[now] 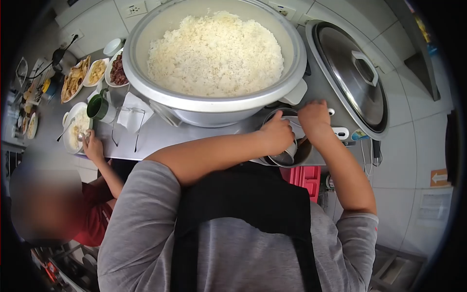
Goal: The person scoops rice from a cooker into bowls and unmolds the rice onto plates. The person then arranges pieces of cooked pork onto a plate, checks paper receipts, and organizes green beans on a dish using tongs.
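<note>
In front of my body, at the counter's edge, stands a dark round pot (pixel 304 155). My left hand (pixel 278 134) is closed over it, thumb up, around what looks like a shiny metal cup (pixel 287 155) tilted inside the pot. Right beside it, my right hand (pixel 314 118) is closed above the pot's far right rim; whatever its fingers grip is hidden. A brown wooden-looking piece (pixel 304 141) shows inside the pot under my right hand. Just beyond both hands rises a large silver rice cooker (pixel 214 103) filled with white rice (pixel 216 56).
The cooker's metal lid (pixel 348 78) leans at the right. Eyeglasses (pixel 130 110) lie on white paper at left, near a green mug (pixel 98 106) and food dishes (pixel 95 72). A co-worker's hand (pixel 92 146) reaches to a rice dish (pixel 73 138). A red tray (pixel 306 179) sits below.
</note>
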Demonstrator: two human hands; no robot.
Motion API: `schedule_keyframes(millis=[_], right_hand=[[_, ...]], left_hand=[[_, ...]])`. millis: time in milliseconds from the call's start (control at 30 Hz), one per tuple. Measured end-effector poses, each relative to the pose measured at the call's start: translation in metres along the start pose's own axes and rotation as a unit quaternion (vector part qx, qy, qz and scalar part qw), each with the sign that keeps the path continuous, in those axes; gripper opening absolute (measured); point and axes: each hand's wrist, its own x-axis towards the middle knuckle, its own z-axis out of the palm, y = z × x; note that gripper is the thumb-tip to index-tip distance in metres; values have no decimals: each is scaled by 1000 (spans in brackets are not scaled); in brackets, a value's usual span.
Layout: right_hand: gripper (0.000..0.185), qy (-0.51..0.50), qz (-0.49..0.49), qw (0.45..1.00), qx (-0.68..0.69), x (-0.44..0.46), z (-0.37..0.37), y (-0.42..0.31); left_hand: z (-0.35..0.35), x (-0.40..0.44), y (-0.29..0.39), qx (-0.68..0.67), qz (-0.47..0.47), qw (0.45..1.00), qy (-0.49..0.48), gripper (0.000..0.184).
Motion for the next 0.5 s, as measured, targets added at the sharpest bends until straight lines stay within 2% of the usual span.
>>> schedule_keyframes(millis=[33, 67, 167, 300, 333, 400, 433, 467, 500], right_hand=[[16, 67, 19, 997, -28, -5, 2, 4], [16, 60, 26, 997, -29, -10, 1, 8], [9, 147, 74, 986, -6, -37, -13, 21], [24, 61, 91, 991, 73, -84, -31, 45], [24, 66, 90, 991, 68, -95, -33, 53], [33, 2, 76, 981, 178, -114, -36, 67], [33, 0, 78, 981, 179, -117, -38, 73], [38, 14, 70, 966, 246, -119, -40, 82], [42, 27, 62, 947, 313, -123, -40, 91]], left_hand=[[-6, 0, 2, 27, 22, 999, 18, 19], [-12, 2, 1, 26, 32, 999, 22, 19], [-24, 5, 1, 79, 118, 986, 86, 17], [-32, 8, 0, 106, 179, 968, 142, 12], [-31, 8, -1, 110, 175, 968, 145, 12], [-25, 5, -5, 27, 164, 962, 215, 15], [-25, 4, -7, 16, 123, 982, 142, 14], [-25, 4, -10, 18, 126, 981, 145, 14], [-22, 2, -9, 18, 131, 971, 200, 14]])
